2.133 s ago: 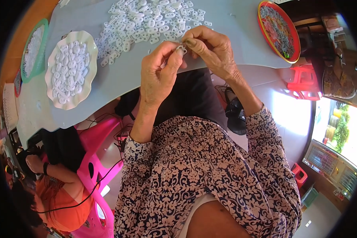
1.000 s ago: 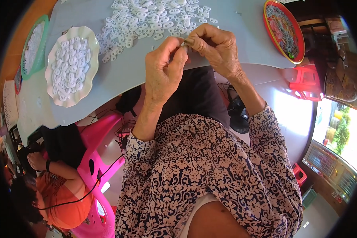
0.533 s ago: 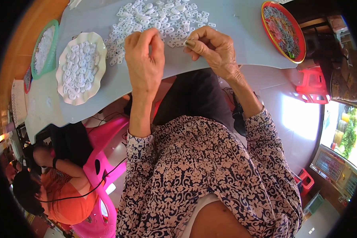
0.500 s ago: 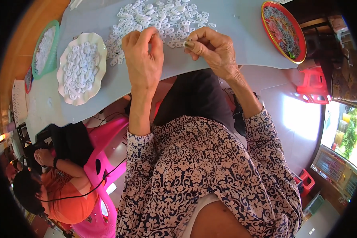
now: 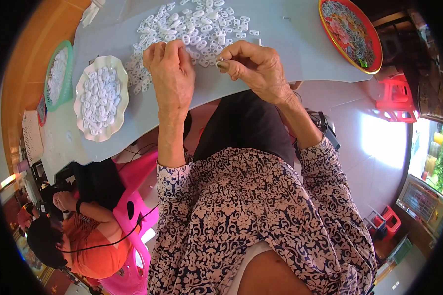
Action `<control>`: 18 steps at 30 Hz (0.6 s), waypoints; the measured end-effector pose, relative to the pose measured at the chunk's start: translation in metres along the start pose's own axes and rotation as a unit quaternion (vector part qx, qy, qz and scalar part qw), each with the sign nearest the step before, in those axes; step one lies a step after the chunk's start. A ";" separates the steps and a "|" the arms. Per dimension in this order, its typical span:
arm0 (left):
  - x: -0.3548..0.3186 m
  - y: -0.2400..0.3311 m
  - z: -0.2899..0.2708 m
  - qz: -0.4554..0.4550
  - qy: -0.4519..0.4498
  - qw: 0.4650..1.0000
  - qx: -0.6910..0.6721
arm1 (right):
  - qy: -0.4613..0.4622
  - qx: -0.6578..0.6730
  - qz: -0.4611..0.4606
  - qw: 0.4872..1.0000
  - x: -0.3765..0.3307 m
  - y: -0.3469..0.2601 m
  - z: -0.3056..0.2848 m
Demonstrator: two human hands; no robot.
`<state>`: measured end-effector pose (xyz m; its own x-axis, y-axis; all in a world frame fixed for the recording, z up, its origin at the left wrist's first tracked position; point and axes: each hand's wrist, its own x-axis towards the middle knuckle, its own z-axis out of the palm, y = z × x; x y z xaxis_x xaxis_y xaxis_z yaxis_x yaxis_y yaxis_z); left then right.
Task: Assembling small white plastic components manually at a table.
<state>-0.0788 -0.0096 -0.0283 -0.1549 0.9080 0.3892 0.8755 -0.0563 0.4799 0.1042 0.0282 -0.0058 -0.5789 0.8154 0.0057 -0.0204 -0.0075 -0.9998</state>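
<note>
My left hand [image 5: 170,76] hovers over the near side of a pile of small white plastic pieces [image 5: 202,27], fingers curled closed. Whatever those fingers grip, if anything, is hidden behind the knuckles. To its right, my right hand [image 5: 255,70] pinches a tiny shiny metal piece [image 5: 220,59] between thumb and forefinger. The two hands are apart, above the near edge of the grey table [image 5: 300,49]. The loose white pieces are oval with holes in them.
On the left stand a wavy-rimmed cream dish [image 5: 124,91] of white pieces and a green basket [image 5: 69,71]. A red-rimmed tray [image 5: 378,54] holds small grey metal parts at the right. A person in orange [image 5: 96,246] sits by a pink chair [image 5: 128,211].
The view has shifted slightly. My left hand's fingers have curled in more tightly, closing the gap by the thumb. My right hand keeps its pinch, and the metal piece now shows at its fingertips.
</note>
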 end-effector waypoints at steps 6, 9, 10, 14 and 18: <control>-0.005 -0.002 -0.003 0.000 0.035 0.998 -0.049 | 0.012 0.010 -0.007 1.000 -0.001 0.005 0.001; -0.005 0.004 -0.009 -0.002 0.014 1.000 -0.020 | 0.010 0.000 -0.004 1.000 -0.001 0.003 -0.001; -0.005 0.009 -0.012 -0.004 -0.003 1.000 -0.010 | 0.009 -0.005 -0.003 1.000 -0.001 0.002 -0.001; -0.007 0.005 -0.010 -0.006 -0.040 0.999 0.010 | 0.010 -0.006 -0.005 1.000 0.000 0.001 0.001; -0.006 0.004 -0.007 0.017 -0.043 0.999 0.002 | 0.011 -0.020 -0.005 1.000 0.001 0.001 0.000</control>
<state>-0.0776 -0.0179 -0.0235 -0.0855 0.9380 0.3358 0.8814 -0.0860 0.4645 0.1037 0.0287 -0.0071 -0.5611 0.8276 0.0161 0.0065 0.0239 -0.9997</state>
